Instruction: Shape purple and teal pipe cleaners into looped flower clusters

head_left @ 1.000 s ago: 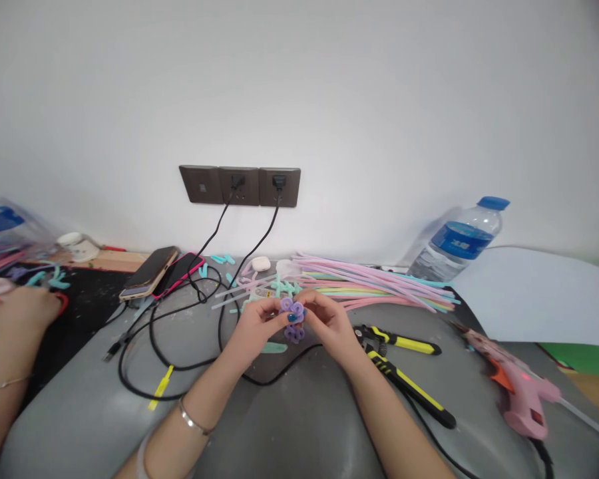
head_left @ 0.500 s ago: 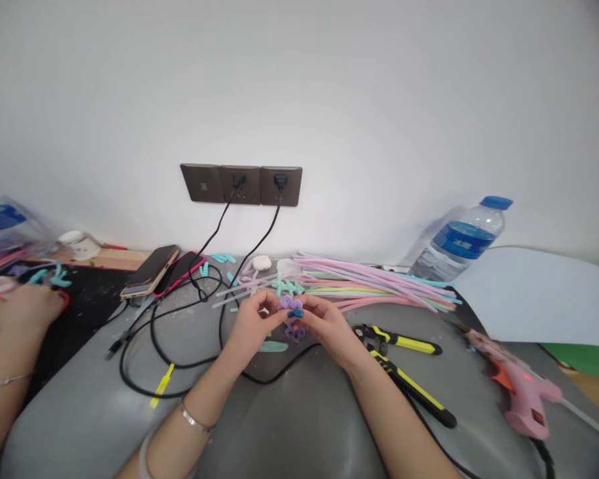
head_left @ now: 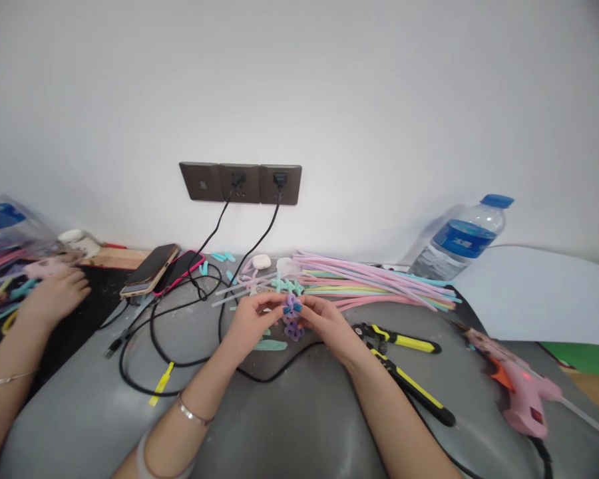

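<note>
Between my two hands is a small purple pipe-cleaner flower (head_left: 293,303), pinched by thumb and fingertips on both sides. My left hand (head_left: 253,322) closes on its left edge and my right hand (head_left: 329,324) on its right edge. Just below the fingers, another purple pipe-cleaner flower (head_left: 294,329) shows; I cannot tell whether it is joined to the upper one. A mint-green pipe-cleaner piece (head_left: 285,285) lies right behind the fingertips. Under the hands rests a flat pale green strip (head_left: 270,345).
Pipe cleaners (head_left: 374,279) lie in a bundle behind my right hand. Yellow-black wire strippers (head_left: 404,372), a pink glue gun (head_left: 522,386) and a water bottle (head_left: 462,239) are at right. Black cables (head_left: 152,346) and phones (head_left: 152,266) lie left. A co-worker's hand (head_left: 50,299) works far left.
My fingers have shifted slightly on the upper purple flower, which now looks narrower and turned. At far left, the co-worker's hand has moved up and right, with its fingers spread more.
</note>
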{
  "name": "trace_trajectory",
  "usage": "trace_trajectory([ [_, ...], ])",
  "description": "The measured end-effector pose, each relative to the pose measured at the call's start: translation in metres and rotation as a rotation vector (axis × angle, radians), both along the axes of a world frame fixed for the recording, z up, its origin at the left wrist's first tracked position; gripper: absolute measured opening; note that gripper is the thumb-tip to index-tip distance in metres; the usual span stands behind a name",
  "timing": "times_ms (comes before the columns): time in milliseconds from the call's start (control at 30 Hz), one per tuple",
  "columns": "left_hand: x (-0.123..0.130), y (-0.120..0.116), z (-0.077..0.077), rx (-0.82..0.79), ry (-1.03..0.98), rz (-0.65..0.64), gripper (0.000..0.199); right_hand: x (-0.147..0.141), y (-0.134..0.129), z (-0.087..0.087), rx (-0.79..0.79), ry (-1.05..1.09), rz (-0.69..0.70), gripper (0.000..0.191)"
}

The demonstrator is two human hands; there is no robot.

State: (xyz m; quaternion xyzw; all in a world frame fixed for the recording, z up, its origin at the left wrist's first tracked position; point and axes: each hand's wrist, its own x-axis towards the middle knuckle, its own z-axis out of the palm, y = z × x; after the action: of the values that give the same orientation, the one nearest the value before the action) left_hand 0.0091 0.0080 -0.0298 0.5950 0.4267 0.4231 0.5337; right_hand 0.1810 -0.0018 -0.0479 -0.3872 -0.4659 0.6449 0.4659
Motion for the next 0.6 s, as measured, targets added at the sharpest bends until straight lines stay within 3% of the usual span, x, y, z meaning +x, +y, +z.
trace_trajectory([
  [233,0.0001,0.0011,-0.0021,-0.051,-0.126,0.047,0.023,0.0012,-0.004,0.0044,0.109,-0.078,0.136,0.034],
  [600,-0.0002,0.0041,-0.0068,0.063,-0.05,0.037,0.011,-0.0079,-0.0004,-0.0032,0.124,-0.047,-0.072,0.036],
])
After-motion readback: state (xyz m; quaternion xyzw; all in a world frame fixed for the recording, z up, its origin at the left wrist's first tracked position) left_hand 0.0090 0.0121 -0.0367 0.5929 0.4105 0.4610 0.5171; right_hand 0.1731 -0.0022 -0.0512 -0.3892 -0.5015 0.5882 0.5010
